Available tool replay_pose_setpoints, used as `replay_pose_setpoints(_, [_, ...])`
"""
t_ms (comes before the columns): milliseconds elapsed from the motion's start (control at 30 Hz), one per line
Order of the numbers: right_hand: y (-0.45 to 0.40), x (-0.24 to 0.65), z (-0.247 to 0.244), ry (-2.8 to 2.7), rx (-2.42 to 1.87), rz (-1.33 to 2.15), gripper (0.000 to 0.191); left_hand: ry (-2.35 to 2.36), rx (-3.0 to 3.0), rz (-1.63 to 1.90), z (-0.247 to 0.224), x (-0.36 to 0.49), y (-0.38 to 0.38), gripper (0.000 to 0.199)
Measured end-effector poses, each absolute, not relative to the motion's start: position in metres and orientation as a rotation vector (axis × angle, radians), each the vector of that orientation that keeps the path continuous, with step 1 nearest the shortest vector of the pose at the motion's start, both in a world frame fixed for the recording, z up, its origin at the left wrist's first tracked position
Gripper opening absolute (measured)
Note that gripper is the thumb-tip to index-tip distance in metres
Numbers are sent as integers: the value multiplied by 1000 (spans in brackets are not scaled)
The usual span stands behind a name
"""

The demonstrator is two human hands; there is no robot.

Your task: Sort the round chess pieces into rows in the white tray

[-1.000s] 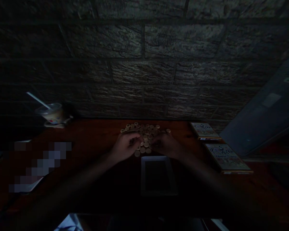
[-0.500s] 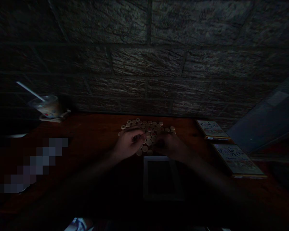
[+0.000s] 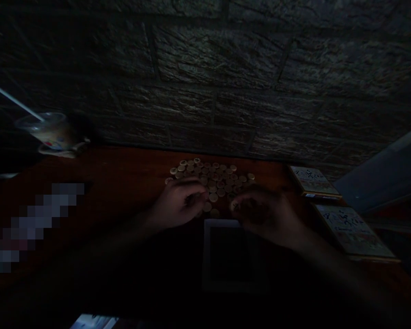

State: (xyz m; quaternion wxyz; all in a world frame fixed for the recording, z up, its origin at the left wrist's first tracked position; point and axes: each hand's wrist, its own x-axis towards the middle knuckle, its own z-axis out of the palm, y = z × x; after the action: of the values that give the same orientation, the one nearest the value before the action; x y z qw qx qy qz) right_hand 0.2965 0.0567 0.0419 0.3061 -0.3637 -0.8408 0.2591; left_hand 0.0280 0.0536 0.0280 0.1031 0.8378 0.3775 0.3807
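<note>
Round wooden xiangqi pieces (image 3: 213,176) lie in a loose cluster on the brown table, some with dark characters showing. My left hand (image 3: 180,203) curls at the cluster's left front, thumb and fingers closed together; whatever is between the fingertips is too dark to make out. On the other side, my right hand (image 3: 272,214) pinches one xiangqi piece (image 3: 235,205) between thumb and fingers, its marked face showing. A shallow box (image 3: 207,251) with a pale rim and a dark inside sits just in front of the pieces, between my forearms.
Two printed flat boxes (image 3: 356,230) lie to the right. A plastic cup with a straw (image 3: 53,132) stands at the back left. Behind the table rises a stone-block wall (image 3: 205,59). A blurred-out patch (image 3: 37,224) covers something at left. The light is very dim.
My right hand has moved right, away from the left hand, and turned so that a xiangqi piece shows in its fingers. My left hand stays near its place. The camera view has shifted slightly.
</note>
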Motion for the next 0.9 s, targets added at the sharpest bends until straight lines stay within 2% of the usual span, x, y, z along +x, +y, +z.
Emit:
replay_pose_setpoints(167, [47,288,44,-2346,-821,755,27,1067,2591,1055,30,29,51,17])
replay_pose_setpoints(500, [39,280,41,-2407,-660,622,23,992,2669,868,34,27,49,18])
replay_pose_setpoints(700, [36,277,37,-2560,-624,550,28,916,2700,693,37,24,47,14])
replay_pose_setpoints(900, [34,270,36,-2580,-646,496,28,978,2662,758,48,21,41,13])
